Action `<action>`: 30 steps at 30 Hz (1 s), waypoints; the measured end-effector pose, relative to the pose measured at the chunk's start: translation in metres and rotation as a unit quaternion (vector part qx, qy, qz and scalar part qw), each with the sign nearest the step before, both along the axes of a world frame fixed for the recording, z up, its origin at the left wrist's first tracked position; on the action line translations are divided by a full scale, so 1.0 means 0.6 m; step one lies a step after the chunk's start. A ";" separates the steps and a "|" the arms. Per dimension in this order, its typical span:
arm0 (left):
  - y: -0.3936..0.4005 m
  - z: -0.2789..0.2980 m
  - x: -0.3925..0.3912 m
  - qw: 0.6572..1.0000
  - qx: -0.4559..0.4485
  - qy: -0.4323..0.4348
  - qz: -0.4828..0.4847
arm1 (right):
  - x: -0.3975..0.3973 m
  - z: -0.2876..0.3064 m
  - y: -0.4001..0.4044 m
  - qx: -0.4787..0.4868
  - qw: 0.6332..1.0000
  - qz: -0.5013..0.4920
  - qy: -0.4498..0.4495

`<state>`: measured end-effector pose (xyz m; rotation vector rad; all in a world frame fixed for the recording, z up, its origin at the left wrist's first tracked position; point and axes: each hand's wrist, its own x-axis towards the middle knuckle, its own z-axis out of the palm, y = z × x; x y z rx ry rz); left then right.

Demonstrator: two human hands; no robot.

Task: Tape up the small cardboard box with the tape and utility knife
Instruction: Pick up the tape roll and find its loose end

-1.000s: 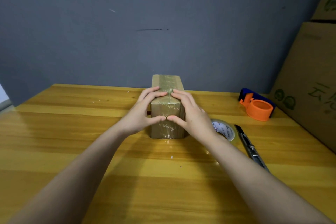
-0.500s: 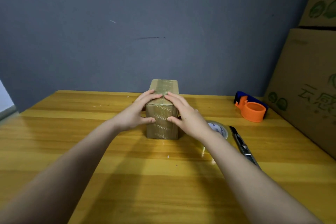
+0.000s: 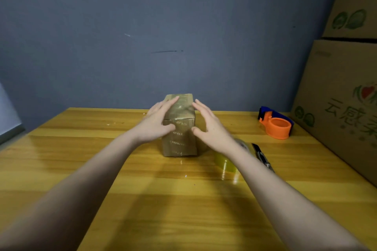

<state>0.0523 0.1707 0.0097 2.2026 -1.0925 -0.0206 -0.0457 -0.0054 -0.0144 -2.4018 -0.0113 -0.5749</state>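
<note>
The small cardboard box (image 3: 179, 136), wrapped in glossy printed tape, stands upright on the wooden table (image 3: 81, 169). My left hand (image 3: 157, 122) lies against the box's left side, fingers straight along the top edge and thumb on the front face. My right hand (image 3: 210, 126) is by the right side with fingers straight; its thumb touches the front right edge. A roll of clear tape (image 3: 226, 163) lies right of the box, partly hidden by my right forearm. The utility knife (image 3: 262, 157) lies just beyond the roll.
An orange and blue tape dispenser (image 3: 275, 125) sits at the back right of the table. Large cardboard cartons (image 3: 342, 98) are stacked along the right edge. A grey wall stands behind the table.
Both hands have slid apart from the middle of the box's top and front to its left and right sides, with the fingers straightened. The view has tilted upward.
</note>
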 end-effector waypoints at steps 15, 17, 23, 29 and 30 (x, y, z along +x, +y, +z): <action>-0.176 -0.101 -0.171 0.910 0.120 -0.390 -0.077 | -0.090 -0.047 -0.114 0.081 0.980 -0.169 -0.065; -0.194 -0.117 -0.176 0.917 0.174 -0.351 -0.076 | -0.096 -0.060 -0.116 0.093 0.975 -0.196 -0.057; -0.205 -0.147 -0.168 0.952 0.129 -0.273 -0.051 | -0.115 -0.108 -0.111 0.144 0.959 -0.217 -0.110; -0.195 -0.159 -0.184 0.990 -0.128 0.006 -0.055 | -0.123 -0.110 -0.093 0.255 0.957 -0.111 -0.078; -0.190 -0.163 -0.185 0.982 -0.166 0.061 -0.069 | -0.124 -0.108 -0.090 0.272 0.954 -0.089 -0.085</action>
